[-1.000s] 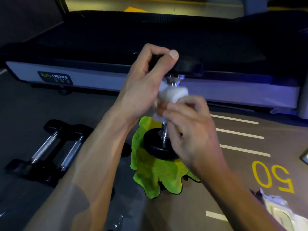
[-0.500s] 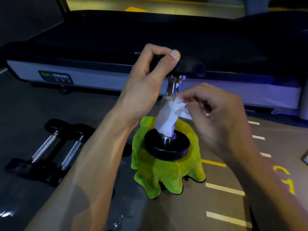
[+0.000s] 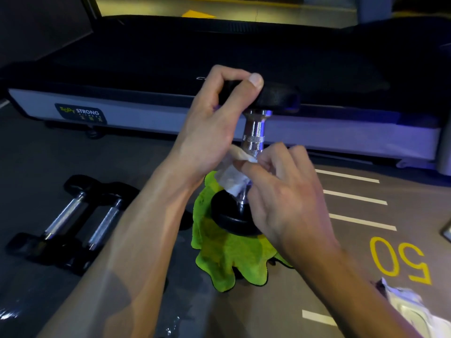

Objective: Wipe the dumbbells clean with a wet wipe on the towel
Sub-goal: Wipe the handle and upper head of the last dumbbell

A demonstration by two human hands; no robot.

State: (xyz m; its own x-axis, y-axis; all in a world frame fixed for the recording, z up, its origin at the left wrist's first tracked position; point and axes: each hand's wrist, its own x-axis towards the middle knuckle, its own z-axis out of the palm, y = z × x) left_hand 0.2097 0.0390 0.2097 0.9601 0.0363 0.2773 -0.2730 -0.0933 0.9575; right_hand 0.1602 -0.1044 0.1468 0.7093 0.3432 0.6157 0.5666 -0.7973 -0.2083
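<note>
You were mid-wipe on the handle: your left hand (image 3: 210, 123) gripped the top head of the upright black dumbbell with chrome handle (image 3: 253, 135), standing on the crumpled lime-green towel (image 3: 229, 257) on the floor, while your right hand (image 3: 285, 191) pinched the white wet wipe (image 3: 231, 176) around the lower handle. Half a second before, the wipe hung looser. Next, probably, twist and slide it upward.

Single head-worn view, forward and down, close over the floor (image 3: 341, 301)
</note>
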